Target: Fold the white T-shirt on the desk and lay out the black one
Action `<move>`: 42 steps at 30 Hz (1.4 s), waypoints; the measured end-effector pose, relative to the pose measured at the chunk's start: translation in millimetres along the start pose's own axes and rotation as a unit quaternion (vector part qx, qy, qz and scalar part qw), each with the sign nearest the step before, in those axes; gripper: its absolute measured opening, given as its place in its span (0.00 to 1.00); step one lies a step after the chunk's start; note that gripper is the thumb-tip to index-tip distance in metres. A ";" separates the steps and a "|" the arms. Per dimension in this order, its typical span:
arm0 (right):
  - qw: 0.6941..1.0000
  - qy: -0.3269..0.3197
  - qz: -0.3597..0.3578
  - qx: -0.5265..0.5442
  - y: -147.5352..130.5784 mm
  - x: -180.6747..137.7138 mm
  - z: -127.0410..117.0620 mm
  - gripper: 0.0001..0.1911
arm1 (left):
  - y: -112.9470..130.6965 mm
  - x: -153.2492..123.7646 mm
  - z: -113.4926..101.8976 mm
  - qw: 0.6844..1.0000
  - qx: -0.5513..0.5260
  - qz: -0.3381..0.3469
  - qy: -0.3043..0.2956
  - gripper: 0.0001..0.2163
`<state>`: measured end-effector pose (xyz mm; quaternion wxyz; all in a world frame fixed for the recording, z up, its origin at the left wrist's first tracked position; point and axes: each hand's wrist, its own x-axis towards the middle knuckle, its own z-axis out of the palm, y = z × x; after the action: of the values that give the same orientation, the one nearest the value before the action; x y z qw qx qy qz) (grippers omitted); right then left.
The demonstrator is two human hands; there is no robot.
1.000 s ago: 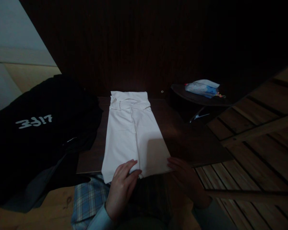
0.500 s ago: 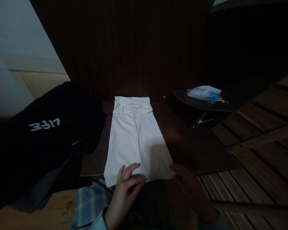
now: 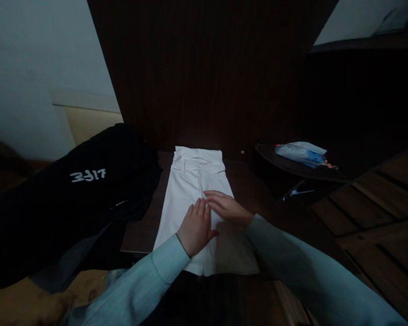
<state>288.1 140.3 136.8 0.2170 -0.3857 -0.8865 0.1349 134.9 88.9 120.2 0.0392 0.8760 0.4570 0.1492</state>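
Note:
A white skirt (image 3: 177,199), with a belted waistband at its far end and a seam down its middle, lies spread out on a dark wooden surface (image 3: 139,237). My left hand (image 3: 196,227) rests on the middle of the skirt, fingers stretched out and pointing away from me. Close beside it, my right hand (image 3: 227,208) lies flat on the skirt, its fingers reaching leftward over the seam near my left fingertips. Neither hand has anything in its grasp. My hands and sleeves hide part of the cloth.
A black garment with white lettering (image 3: 88,175) is heaped to the left. On the right, a small dark shelf (image 3: 285,168) bears a blue and white plastic packet (image 3: 302,153). A tall dark panel (image 3: 204,77) rises behind the skirt, and slatted wood (image 3: 367,213) lies at the right.
Both hands have moved from the skirt's near edge up to its middle and come together. The camera view has shifted slightly, so the scene sits lower and further right.

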 end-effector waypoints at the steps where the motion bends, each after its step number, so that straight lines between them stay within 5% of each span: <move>1: 1.000 -0.019 -0.005 -0.009 6.0 9.4 8.9 0.17 | -2.0 0.0 11.6 1.000 0.006 -0.010 -0.013 0.30; 5: 0.995 -0.091 -0.021 -0.036 22.6 27.7 35.3 0.21 | -6.0 -14.9 37.4 1.000 -0.001 -0.011 -0.019 0.32; 10: 0.991 -0.104 0.044 -0.072 43.9 49.0 45.9 0.28 | -6.7 -23.5 40.0 1.000 -0.021 -0.011 0.003 0.31; 24: 0.980 0.119 0.127 -0.093 69.5 89.5 57.1 0.15 | -6.7 -22.9 41.4 1.000 -0.025 -0.010 0.015 0.30; 34: 0.920 0.168 0.346 -0.069 84.8 122.1 45.5 0.06 | -7.2 -23.7 40.0 0.998 -0.056 -0.017 0.012 0.28; 42: 0.916 0.155 0.370 -0.010 89.0 125.5 50.3 0.07 | -6.3 -23.4 31.1 0.984 -0.158 -0.048 0.060 0.15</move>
<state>242.8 289.2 92.1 0.2823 -0.7041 -0.6374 0.1350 126.5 75.6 84.0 0.1567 0.8255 0.4704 0.2698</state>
